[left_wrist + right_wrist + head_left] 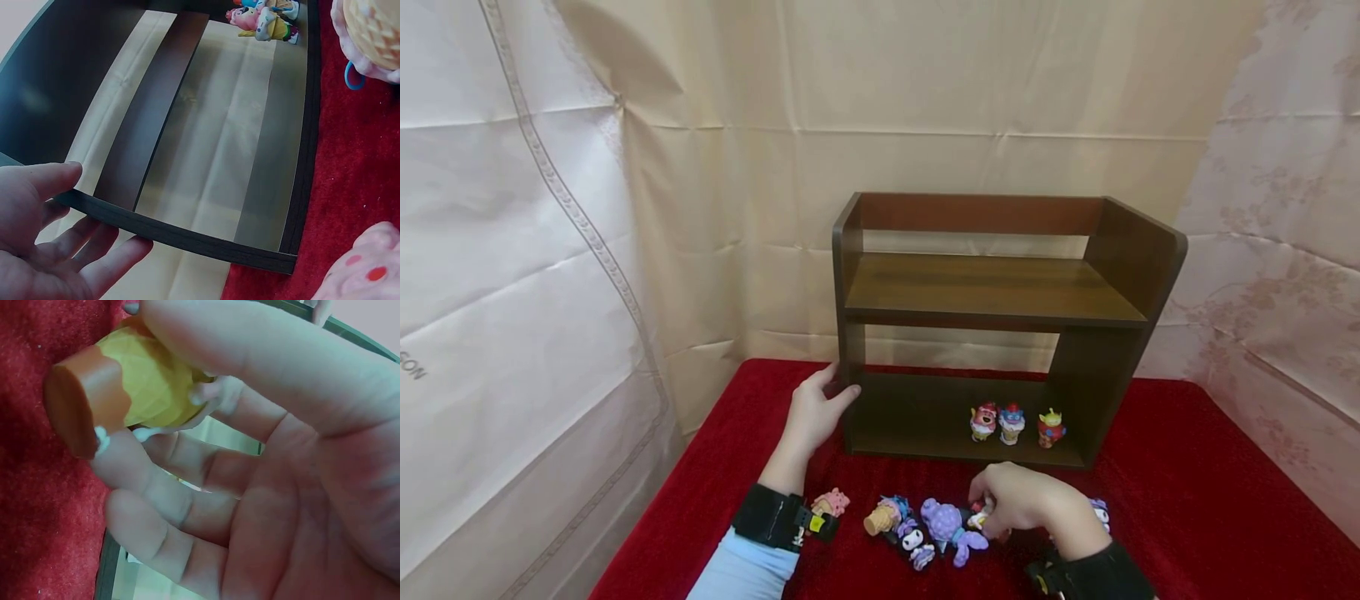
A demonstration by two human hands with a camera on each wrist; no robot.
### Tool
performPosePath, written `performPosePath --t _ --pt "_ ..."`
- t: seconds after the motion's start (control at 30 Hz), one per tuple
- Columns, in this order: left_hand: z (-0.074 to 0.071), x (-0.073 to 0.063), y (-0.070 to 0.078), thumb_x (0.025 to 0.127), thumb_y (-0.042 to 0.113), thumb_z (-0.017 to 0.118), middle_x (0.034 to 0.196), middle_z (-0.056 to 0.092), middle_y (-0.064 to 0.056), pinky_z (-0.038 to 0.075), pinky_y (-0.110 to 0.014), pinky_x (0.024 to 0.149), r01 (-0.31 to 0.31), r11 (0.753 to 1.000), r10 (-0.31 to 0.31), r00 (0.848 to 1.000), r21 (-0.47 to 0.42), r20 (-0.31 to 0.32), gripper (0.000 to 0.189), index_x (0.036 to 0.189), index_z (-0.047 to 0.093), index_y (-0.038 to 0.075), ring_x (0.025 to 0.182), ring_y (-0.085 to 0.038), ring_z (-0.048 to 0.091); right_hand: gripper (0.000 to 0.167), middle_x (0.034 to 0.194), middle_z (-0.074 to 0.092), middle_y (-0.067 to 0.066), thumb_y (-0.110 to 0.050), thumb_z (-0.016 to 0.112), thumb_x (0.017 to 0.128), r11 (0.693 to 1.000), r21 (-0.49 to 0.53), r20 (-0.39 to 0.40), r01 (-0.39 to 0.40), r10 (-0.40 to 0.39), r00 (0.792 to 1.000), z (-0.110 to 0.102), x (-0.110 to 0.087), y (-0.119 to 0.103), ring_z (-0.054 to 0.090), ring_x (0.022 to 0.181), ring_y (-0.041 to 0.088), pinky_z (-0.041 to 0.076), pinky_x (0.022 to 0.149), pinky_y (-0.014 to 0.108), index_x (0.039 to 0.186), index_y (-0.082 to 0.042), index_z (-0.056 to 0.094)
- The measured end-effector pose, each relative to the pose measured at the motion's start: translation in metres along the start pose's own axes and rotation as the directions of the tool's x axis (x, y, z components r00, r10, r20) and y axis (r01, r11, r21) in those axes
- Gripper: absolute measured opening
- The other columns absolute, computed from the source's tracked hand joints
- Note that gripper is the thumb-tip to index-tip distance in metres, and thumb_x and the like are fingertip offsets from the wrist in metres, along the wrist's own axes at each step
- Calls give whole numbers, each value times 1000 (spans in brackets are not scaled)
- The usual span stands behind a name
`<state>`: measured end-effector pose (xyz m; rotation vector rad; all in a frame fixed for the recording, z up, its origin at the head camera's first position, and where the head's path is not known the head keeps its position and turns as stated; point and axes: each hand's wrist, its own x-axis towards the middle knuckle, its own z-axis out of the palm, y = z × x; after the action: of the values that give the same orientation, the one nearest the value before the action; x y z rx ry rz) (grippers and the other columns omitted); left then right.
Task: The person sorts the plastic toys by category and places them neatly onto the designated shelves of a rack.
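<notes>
My left hand (812, 412) grips the left side panel of a dark brown two-tier wooden shelf (985, 287), the thumb on its inner face and the fingers outside it. In my right hand (1022, 497), low in front of the shelf, a small figurine (147, 381) is pinched between thumb and fingers. Its yellow cone-patterned body and brown base show in the right wrist view; the fingers hide much of the rest. Close by my right hand lies a purple rabbit-like figurine (942, 518). Beneath my left wrist is a pink figurine (831, 502).
On the lower board stand a red figurine (982, 422), a blue-and-white one (1011, 425) and a green-headed one (1051, 428). An ice-cream-cone figurine (882, 517) and a black-and-white one (915, 546) lie on the red cloth (1217, 500). Curtains hang behind.
</notes>
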<state>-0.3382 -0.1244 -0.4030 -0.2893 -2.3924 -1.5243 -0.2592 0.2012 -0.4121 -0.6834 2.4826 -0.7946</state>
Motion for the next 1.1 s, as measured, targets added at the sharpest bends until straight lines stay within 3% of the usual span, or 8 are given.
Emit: performPosePath --t 0.3,0.93,1.1 --pt "0 1 -1 96 21 72 141 61 -14 53 -50 96 -1 1000 1 1000 1 1 58 149 53 8 123 -34 61 22 67 64 -1 2 77 77 1000 -17 -18 9 -9 1000 -3 -2 0 63 59 17 41 53 27 86 -12 65" --pt "0 0 1 96 23 72 142 60 -15 53 -50 97 4 1000 -4 1000 14 4 60 150 52 7 124 -33 60 23 70 62 -5 -4 78 73 996 -92 -91 7 -15 996 -11 -7 3 54 62 13 44 56 32 87 -14 63" --pt "0 0 1 96 23 72 143 59 -15 53 -51 97 9 1000 -9 1000 16 3 60 150 51 7 125 -33 60 23 74 60 -7 -8 77 75 992 -122 -121 35 -50 991 -14 -5 5 52 64 10 44 57 30 90 -17 62"
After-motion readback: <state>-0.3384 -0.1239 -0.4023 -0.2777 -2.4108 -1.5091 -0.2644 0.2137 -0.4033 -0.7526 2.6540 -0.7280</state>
